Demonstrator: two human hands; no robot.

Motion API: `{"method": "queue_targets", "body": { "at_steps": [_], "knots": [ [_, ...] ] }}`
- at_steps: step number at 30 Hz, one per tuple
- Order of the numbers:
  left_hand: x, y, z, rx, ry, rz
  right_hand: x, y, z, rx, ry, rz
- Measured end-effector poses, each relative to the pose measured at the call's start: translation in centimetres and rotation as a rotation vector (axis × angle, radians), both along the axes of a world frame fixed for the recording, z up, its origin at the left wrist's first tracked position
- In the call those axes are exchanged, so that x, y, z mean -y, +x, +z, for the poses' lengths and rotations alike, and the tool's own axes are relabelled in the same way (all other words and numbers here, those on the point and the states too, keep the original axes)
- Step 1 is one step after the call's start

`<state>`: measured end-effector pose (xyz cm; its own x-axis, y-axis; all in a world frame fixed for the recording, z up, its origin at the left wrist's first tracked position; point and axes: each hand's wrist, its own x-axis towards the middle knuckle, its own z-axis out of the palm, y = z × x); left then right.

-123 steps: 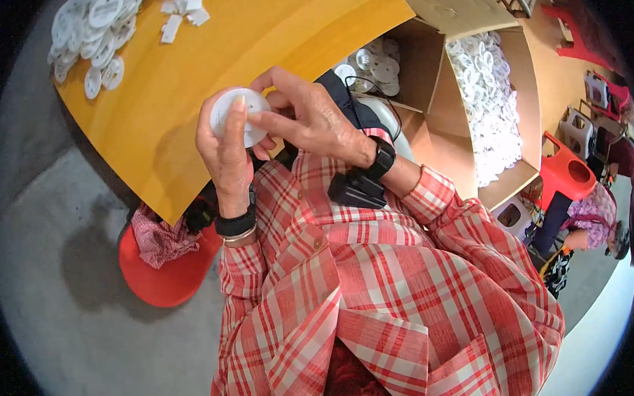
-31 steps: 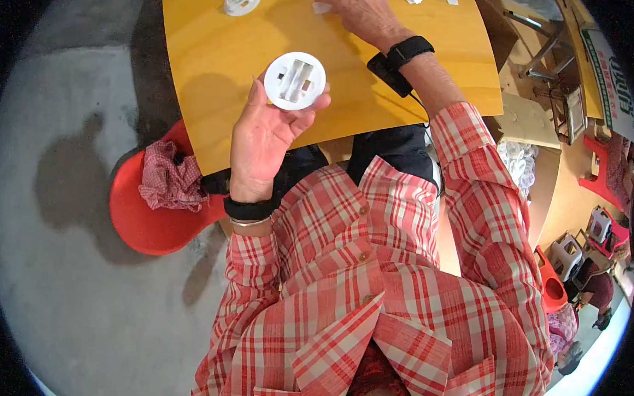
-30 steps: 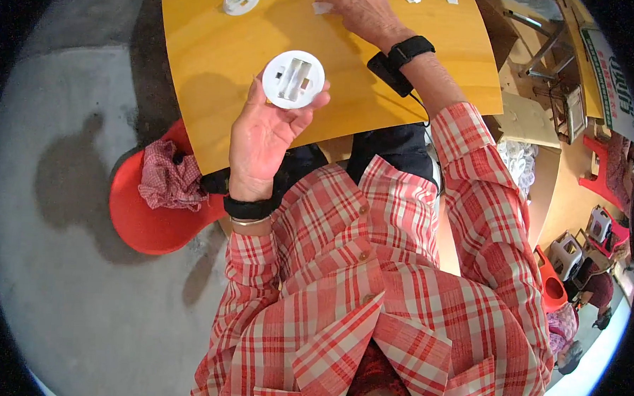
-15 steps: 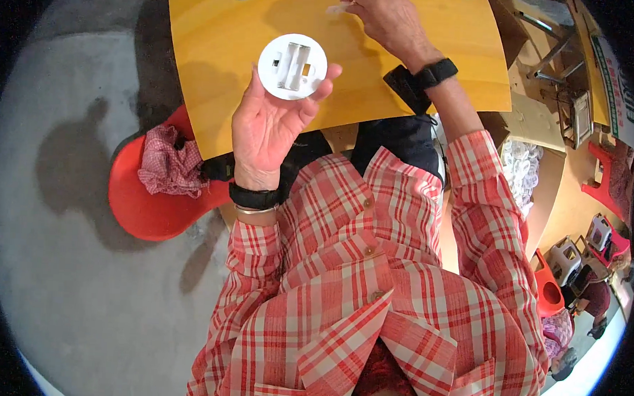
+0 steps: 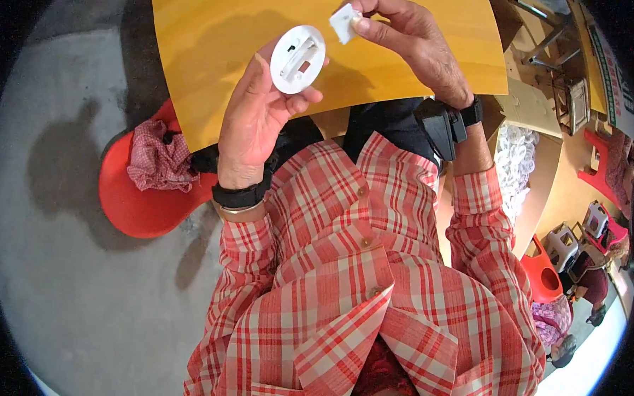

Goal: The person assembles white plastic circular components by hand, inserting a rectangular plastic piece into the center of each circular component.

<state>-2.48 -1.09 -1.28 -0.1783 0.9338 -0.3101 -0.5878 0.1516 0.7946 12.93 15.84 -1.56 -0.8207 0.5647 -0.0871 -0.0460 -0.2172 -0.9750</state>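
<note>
Above the near part of the yellow table (image 5: 194, 86), your left hand (image 5: 249, 131) grips the round white disc (image 5: 308, 43) by its rim, tilted, with its recessed face exposed. Your right hand (image 5: 426, 47) pinches the small white plate (image 5: 344, 23) between thumb and fingers, near the disc but not touching it. Status: both parts are picked up; the recess is uncovered, and the parts are not joined. Any joining is therefore judged undone. Whether the white pieces (image 5: 514, 160) in the cardboard box (image 5: 541, 197) are complete cannot be told
</note>
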Motion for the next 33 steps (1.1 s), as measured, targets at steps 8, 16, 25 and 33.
{"method": "queue_targets", "body": {
  "at_steps": [8, 16, 25, 33],
  "knots": [
    [0.3, 0.1, 0.1, 0.006, -0.014, -0.048, 0.9, -0.4, -0.7, -0.081, 0.291, 0.157],
    [0.2, 0.4, -1.6, 0.006, 0.102, 0.090, 3.1, -0.4, -0.7, -0.036, 0.156, -0.035],
    [0.0, 1.1, -0.3, 0.078, 0.203, 0.103, 5.4, 0.0, 0.2, -0.064, 0.207, -0.176],
    [0.0, 1.2, -0.6, -0.003, 0.253, 0.179, 5.5, 0.6, 2.2, -0.008, 0.352, -0.298]
  ]
}}
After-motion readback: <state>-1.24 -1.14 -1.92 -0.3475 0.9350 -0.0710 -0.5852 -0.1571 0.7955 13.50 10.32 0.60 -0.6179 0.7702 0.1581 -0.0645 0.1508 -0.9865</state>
